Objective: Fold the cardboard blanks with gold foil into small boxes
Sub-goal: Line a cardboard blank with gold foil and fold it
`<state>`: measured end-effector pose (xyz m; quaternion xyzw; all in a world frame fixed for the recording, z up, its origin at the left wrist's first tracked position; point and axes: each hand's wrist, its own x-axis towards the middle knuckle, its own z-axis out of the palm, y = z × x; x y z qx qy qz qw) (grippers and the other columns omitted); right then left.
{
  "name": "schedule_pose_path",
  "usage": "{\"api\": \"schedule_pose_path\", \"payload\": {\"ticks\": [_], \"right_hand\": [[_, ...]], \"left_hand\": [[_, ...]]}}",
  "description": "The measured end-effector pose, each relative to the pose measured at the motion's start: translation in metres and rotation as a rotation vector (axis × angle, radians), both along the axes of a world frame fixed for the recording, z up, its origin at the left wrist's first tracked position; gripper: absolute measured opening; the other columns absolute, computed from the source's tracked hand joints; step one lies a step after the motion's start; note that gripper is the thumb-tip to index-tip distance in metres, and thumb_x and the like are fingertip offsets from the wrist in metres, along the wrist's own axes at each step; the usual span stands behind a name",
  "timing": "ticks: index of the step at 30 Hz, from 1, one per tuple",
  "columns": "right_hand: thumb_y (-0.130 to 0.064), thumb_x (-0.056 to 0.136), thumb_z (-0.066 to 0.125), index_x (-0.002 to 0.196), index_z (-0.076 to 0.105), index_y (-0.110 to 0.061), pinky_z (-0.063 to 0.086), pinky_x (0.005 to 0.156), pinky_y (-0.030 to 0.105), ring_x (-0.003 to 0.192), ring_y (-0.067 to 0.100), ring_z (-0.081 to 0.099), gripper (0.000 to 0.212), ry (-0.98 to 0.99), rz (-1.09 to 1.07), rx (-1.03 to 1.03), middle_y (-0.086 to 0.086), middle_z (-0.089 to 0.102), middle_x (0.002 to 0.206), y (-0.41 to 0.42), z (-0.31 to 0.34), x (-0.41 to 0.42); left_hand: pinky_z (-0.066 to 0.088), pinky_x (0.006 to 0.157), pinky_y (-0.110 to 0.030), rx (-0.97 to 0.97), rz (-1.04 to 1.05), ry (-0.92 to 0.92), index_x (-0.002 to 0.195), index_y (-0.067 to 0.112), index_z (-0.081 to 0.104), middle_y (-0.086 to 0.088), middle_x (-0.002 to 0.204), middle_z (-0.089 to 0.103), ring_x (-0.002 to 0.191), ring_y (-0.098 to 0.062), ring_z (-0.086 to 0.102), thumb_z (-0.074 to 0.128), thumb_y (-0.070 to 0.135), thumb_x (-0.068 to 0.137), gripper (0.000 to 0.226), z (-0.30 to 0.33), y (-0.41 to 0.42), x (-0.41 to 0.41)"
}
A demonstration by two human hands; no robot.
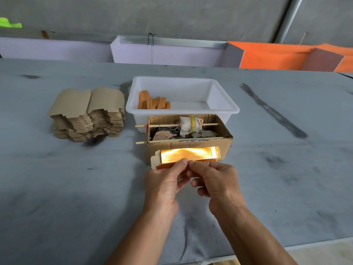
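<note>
A cardboard blank with shiny gold foil [189, 154] is held above the grey table, its foil face turned up toward me and glaring in the light. My left hand [164, 182] pinches its near edge with thumb and fingers. My right hand [214, 180] pinches the same edge right beside it, thumbs almost touching. A tall stack of flat brown blanks [87, 113] lies on the table at the left. Several folded orange-gold boxes [152, 102] stand in the left end of a white plastic tub [219, 108].
An open brown carton [227, 140] sits just behind the held blank, with two wooden sticks across it, a cloth-wrapped roll and scraps inside. The grey table [76, 188] has dark smudges. Purple and orange panels stand beyond its far edge.
</note>
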<state>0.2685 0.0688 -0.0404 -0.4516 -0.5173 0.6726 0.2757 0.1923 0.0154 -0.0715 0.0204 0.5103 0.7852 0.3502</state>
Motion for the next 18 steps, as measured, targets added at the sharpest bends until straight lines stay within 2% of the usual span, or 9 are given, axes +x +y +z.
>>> {"api": "schedule_pose_path", "payload": {"ticks": [18], "right_hand": [[-0.011,0.078,0.074,0.061,0.065,-0.007,0.036,0.037,0.017,0.037,0.009,0.052,0.020,-0.047,0.009,-0.007,0.006,0.067,0.055,0.0017,0.0007,0.0003]], "left_hand": [[0.054,0.049,-0.026,0.002,0.012,0.014,0.063,0.008,0.067,-0.010,0.062,0.068,0.052,-0.017,0.064,0.069,-0.004,0.077,0.018,0.0034,-0.0018,0.0017]]}}
